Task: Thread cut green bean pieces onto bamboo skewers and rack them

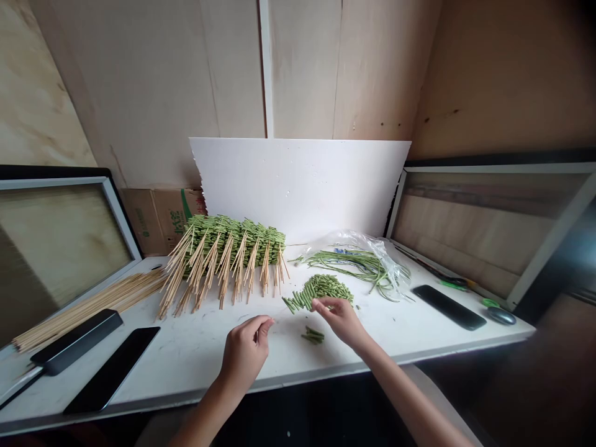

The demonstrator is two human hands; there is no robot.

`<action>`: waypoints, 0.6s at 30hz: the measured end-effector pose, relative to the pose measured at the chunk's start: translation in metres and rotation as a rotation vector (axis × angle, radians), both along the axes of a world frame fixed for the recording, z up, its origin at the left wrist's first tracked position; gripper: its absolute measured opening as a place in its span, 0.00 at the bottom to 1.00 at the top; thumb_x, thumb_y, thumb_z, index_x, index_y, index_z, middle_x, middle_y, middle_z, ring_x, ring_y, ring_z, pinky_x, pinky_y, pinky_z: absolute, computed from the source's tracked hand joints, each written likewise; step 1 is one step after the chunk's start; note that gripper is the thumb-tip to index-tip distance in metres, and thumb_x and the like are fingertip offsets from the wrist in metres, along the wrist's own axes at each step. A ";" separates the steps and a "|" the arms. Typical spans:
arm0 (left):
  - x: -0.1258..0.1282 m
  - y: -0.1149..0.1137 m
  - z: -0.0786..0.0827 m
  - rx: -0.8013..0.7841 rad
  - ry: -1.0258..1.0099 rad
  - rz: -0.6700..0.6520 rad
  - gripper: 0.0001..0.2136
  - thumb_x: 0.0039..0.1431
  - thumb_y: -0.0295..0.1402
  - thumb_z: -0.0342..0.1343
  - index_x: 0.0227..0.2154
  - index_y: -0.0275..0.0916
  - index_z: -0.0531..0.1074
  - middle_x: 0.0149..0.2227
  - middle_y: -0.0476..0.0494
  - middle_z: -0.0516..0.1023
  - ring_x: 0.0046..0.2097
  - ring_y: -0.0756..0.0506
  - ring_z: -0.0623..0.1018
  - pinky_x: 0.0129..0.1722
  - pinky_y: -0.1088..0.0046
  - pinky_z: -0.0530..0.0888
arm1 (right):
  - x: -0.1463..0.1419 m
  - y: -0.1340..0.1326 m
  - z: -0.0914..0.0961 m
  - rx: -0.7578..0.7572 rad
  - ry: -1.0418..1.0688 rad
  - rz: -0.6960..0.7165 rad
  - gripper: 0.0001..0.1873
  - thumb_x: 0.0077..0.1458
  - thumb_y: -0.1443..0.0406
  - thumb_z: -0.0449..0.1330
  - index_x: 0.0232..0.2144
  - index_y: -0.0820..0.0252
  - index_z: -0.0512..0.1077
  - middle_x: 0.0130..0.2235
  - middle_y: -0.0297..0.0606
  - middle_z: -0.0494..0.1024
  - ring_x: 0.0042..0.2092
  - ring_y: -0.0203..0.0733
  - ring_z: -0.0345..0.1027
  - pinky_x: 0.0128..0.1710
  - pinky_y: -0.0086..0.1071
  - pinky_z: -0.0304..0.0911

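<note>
My left hand (245, 351) hovers over the white table (186, 354) with thumb and fingers pinched on a thin bamboo skewer (275, 318) that points right. My right hand (339, 318) reaches to the near edge of a pile of cut green bean pieces (319, 290), fingers curled in a pinch at the pieces; what they grip is too small to tell. A few loose bean pieces (313, 336) lie just below that hand. Behind, rows of finished bean skewers (223, 257) are stacked in a fan.
A bundle of bare skewers (88, 307) lies at the left, beside a black cleaver (69, 349) and a black phone (112, 369). Long uncut beans sit on a plastic bag (363, 264). Another phone (448, 307), scissors (454, 282), a white foam board (298, 183) and a cardboard box (161, 217) stand around.
</note>
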State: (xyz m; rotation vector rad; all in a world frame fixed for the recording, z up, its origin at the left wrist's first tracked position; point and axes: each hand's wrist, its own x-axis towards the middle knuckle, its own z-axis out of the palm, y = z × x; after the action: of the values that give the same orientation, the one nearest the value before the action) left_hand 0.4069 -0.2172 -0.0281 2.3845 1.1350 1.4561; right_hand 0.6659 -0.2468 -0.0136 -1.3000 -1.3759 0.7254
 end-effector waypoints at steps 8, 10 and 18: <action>-0.005 0.008 -0.006 -0.061 0.010 0.031 0.13 0.69 0.35 0.52 0.33 0.39 0.79 0.27 0.46 0.81 0.25 0.47 0.77 0.29 0.75 0.69 | 0.003 -0.003 -0.015 -0.037 -0.602 -0.013 0.14 0.56 0.58 0.66 0.19 0.52 0.81 0.23 0.40 0.81 0.32 0.52 0.72 0.50 0.49 0.61; -0.004 0.007 -0.007 -0.062 0.010 0.021 0.13 0.69 0.35 0.52 0.34 0.39 0.79 0.28 0.46 0.82 0.26 0.47 0.77 0.29 0.75 0.70 | 0.000 -0.003 -0.018 -0.030 -0.652 -0.030 0.14 0.55 0.59 0.66 0.19 0.52 0.81 0.23 0.41 0.81 0.36 0.54 0.72 0.47 0.46 0.63; -0.002 0.007 -0.008 -0.068 0.030 0.008 0.13 0.70 0.36 0.51 0.34 0.39 0.79 0.27 0.46 0.81 0.25 0.48 0.75 0.28 0.75 0.69 | -0.005 -0.003 -0.014 -0.040 -0.802 -0.073 0.10 0.61 0.63 0.62 0.30 0.59 0.82 0.34 0.46 0.82 0.43 0.54 0.70 0.39 0.37 0.63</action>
State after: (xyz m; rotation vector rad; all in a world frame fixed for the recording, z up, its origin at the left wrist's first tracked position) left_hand 0.4051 -0.2102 -0.0360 2.3666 1.1824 1.3661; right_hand 0.6613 -0.2493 -0.0275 -1.7583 -1.9248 0.1605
